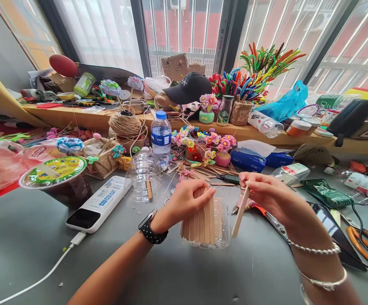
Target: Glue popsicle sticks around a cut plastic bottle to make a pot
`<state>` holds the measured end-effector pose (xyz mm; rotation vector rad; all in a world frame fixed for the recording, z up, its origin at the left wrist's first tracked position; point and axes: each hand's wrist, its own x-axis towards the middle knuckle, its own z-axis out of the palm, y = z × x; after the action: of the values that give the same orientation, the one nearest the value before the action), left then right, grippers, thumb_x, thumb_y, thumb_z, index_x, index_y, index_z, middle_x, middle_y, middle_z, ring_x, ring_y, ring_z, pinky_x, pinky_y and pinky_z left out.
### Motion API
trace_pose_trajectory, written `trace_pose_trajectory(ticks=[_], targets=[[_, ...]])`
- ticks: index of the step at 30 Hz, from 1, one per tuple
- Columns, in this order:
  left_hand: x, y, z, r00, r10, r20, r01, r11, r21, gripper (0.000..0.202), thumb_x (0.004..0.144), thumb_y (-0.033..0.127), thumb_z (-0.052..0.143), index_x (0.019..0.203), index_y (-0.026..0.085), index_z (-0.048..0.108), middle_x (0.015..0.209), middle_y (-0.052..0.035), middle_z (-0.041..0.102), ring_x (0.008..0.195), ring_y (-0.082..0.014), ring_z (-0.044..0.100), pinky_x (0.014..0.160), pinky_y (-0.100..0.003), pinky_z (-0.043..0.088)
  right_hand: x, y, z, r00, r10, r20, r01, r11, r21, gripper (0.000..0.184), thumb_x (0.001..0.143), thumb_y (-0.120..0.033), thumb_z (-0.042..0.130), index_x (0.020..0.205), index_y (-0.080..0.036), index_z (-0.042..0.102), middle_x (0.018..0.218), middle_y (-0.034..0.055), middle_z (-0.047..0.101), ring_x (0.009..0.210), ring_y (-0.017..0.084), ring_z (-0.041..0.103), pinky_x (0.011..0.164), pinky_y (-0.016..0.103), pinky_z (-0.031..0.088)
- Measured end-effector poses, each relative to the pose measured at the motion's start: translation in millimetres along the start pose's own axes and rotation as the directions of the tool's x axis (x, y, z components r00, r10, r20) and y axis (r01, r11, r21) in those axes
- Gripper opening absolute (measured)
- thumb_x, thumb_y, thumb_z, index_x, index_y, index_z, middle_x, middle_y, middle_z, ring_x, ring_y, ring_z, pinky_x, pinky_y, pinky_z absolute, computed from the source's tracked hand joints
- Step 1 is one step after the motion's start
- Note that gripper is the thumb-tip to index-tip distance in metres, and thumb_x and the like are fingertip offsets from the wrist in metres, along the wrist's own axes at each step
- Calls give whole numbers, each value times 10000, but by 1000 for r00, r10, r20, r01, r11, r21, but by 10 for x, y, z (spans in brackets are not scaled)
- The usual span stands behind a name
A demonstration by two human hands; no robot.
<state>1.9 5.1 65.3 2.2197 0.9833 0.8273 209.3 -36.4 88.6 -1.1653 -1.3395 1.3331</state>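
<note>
My left hand (195, 197) grips the top of a clear plastic container (224, 235) that has a row of wooden craft sticks (199, 226) side by side along its near face. The fingers curl over the upper ends of the sticks. To the right of it, my right hand (266, 192) pinches one loose craft stick (241, 212) by its upper end. This stick hangs tilted, apart from the row. Part of the container is hidden behind the sticks and my left hand.
A sealed cup (72, 190) and a white power bank (99, 207) with a cable lie at left. Behind stand a cut clear bottle (142, 169) and a water bottle (161, 137). Orange-handled scissors (269, 218), pliers (366, 245) and a glue packet (325, 192) lie at right.
</note>
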Motion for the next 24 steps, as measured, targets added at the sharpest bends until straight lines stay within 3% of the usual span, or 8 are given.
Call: trace_pose_trajectory(ticks=[4,12,17,24], targets=[[-2,12,7,1000,14,-2,-14,1000,-1,299,829,325,421,620,137,522,604,21,512,556,-86,422,501,-198,321,72,80,149,986,31,167,-34,999,14,238,692,-319,595,595,-162,444,775,-6,398,593,69,356,503,203,329],[-23,42,20,998,57,29,-58,998,24,334,831,357,430,589,140,505,537,40,445,515,-77,372,478,-199,278,132,180,231,962,45,269,-83,988,130,258,697,-262,608,565,-154,415,747,-22,401,671,77,383,585,201,317],[-26,43,37,998,62,24,-62,998,-13,244,824,358,447,720,153,530,653,20,544,581,-96,444,532,-209,329,152,196,273,962,63,264,-109,980,164,254,682,-250,624,560,-156,423,697,-31,394,650,76,373,590,203,318],[-28,12,107,997,50,-57,-52,998,-26,203,830,344,445,738,167,481,709,20,543,650,-106,475,609,-219,358,170,249,288,973,89,211,-139,962,236,186,676,-273,625,605,-161,493,709,-19,416,714,101,404,681,235,349]])
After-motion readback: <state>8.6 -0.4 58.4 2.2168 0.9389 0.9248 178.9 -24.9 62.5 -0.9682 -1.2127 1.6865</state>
